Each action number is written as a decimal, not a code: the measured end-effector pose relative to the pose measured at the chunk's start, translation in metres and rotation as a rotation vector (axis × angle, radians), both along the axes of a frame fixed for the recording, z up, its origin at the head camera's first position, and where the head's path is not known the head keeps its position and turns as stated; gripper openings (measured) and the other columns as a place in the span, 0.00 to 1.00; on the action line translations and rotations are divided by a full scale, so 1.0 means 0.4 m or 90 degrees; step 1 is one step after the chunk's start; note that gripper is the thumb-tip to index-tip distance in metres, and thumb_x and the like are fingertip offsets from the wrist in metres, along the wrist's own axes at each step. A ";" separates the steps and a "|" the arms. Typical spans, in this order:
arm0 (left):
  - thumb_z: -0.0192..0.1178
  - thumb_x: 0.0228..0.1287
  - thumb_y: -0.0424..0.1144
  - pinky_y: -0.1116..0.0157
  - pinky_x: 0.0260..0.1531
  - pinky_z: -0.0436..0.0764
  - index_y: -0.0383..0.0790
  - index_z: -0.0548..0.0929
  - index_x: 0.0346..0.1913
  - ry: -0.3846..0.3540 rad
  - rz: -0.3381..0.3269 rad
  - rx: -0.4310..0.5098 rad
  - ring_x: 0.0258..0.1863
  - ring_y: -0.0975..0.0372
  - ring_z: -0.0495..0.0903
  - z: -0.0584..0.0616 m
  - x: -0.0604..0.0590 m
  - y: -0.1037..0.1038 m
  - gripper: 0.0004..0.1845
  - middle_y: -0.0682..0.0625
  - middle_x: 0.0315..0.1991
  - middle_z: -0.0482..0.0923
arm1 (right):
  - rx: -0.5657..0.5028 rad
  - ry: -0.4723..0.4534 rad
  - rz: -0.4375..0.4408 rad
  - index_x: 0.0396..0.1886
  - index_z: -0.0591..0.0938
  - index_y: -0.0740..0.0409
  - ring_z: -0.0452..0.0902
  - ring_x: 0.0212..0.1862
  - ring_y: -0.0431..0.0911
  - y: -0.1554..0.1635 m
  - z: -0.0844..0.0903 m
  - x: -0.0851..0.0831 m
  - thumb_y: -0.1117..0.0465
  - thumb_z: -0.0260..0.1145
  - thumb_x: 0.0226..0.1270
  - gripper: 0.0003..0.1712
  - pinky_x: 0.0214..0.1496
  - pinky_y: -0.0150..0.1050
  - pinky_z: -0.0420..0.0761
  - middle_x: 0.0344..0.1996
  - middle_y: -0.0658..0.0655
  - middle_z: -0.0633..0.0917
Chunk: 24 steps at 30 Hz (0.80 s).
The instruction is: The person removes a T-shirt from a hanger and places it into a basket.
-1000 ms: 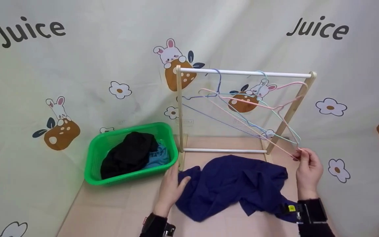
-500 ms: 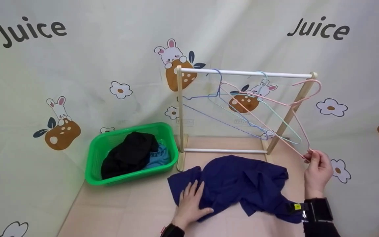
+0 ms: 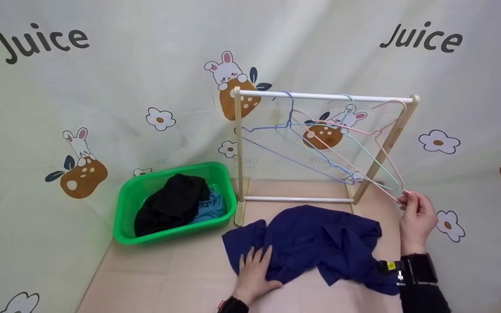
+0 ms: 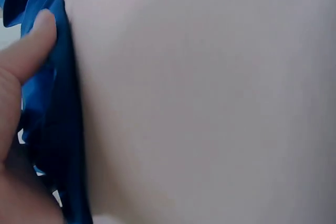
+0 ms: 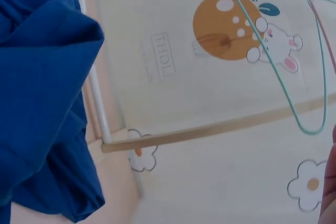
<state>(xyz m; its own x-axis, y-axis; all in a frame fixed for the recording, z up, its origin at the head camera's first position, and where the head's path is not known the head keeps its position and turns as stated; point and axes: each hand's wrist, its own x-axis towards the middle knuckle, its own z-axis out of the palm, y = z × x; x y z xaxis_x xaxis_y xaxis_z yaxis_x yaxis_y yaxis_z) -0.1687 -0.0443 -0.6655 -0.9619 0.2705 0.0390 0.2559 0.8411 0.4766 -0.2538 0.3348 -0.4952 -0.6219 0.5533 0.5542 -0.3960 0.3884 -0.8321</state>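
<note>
A dark blue cloth garment [image 3: 302,243] lies crumpled before the rack. On its lower left part rests my left hand [image 3: 255,274], fingers spread and fairly straight. The left wrist view shows the thumb [image 4: 44,27] lying against the blue cloth [image 4: 58,124]. My right hand [image 3: 418,219] pinches a pink wire hanger [image 3: 390,158] at its lower right corner, holding it up in front of the rack's right side. The hanger's hook points up, near the right post. In the right wrist view only an edge of that hand [image 5: 329,187] shows.
A small rack with a white top rail [image 3: 320,95] stands behind the cloth. A purple-blue hanger [image 3: 292,106] and a mint hanger [image 3: 365,153] hang on it. At left, a green basket [image 3: 122,232] holds black cloth [image 3: 170,206] and teal cloth [image 3: 211,208].
My left hand has come from beside the rack's left foot down onto the cloth, whose left end now reaches further left. My right hand moved rightward with the pink hanger, then slightly back and up.
</note>
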 end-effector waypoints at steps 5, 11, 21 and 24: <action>0.76 0.48 0.56 0.32 0.61 0.58 0.40 0.67 0.72 0.028 0.029 -0.005 0.67 0.39 0.64 0.001 -0.002 0.009 0.50 0.40 0.63 0.73 | 0.054 -0.010 0.004 0.41 0.84 0.73 0.78 0.29 0.30 -0.038 0.042 -0.028 0.65 0.60 0.74 0.13 0.33 0.24 0.76 0.25 0.38 0.81; 0.77 0.49 0.49 0.36 0.60 0.63 0.38 0.74 0.67 0.073 0.053 0.000 0.60 0.45 0.70 -0.002 -0.001 0.013 0.42 0.43 0.57 0.77 | 0.138 -0.026 -0.012 0.38 0.86 0.69 0.77 0.28 0.25 -0.076 0.082 -0.061 0.64 0.63 0.72 0.11 0.28 0.21 0.71 0.25 0.55 0.86; 0.79 0.45 0.44 0.49 0.49 0.73 0.41 0.84 0.48 0.190 0.059 -0.022 0.45 0.53 0.76 -0.013 -0.004 0.014 0.25 0.49 0.41 0.81 | 0.239 -0.041 -0.023 0.37 0.87 0.65 0.68 0.26 0.20 -0.121 0.092 -0.087 0.62 0.64 0.72 0.10 0.30 0.23 0.65 0.26 0.60 0.87; 0.78 0.44 0.42 0.51 0.45 0.73 0.42 0.85 0.39 0.211 0.067 -0.028 0.40 0.55 0.75 -0.017 -0.005 0.013 0.18 0.51 0.34 0.80 | 0.241 -0.070 -0.004 0.40 0.87 0.64 0.71 0.28 0.24 -0.127 0.079 -0.082 0.63 0.64 0.71 0.09 0.32 0.22 0.67 0.30 0.60 0.87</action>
